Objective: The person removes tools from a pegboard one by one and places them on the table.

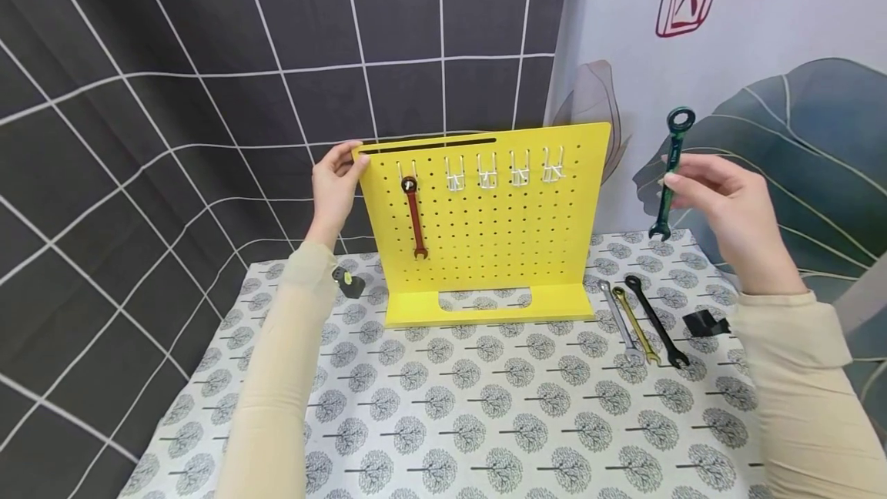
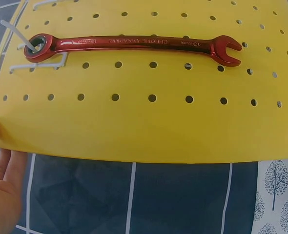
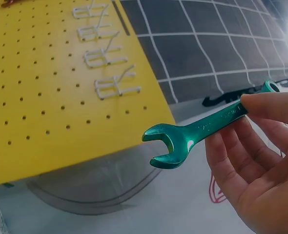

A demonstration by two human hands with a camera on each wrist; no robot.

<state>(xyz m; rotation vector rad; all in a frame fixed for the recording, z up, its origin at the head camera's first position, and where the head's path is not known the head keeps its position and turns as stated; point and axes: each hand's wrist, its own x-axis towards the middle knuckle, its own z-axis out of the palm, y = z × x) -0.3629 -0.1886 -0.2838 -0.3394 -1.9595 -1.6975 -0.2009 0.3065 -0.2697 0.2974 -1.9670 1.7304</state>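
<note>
My left hand (image 1: pixel 336 185) grips the upper left corner of a yellow pegboard (image 1: pixel 485 252), thumb on the front and fingers behind. Held upright in the air to the right of the board is a green combination wrench (image 1: pixel 669 168), pinched between the thumb and fingers of my right hand (image 1: pixel 728 206). Its ring end points up and its open jaw down. A red combination wrench (image 2: pixel 134 44) hangs by its ring from the leftmost white hook (image 2: pixel 61 61). Several more white hooks (image 3: pixel 117 87) along the top of the board carry nothing.
On the tree-patterned tablecloth (image 1: pixel 485 399), right of the board's foot, lie a silver wrench (image 1: pixel 620 320), a gold wrench (image 1: pixel 636 325) and a black wrench (image 1: pixel 657 320). A dark curtain with white grid lines (image 1: pixel 312 37) hangs behind the board.
</note>
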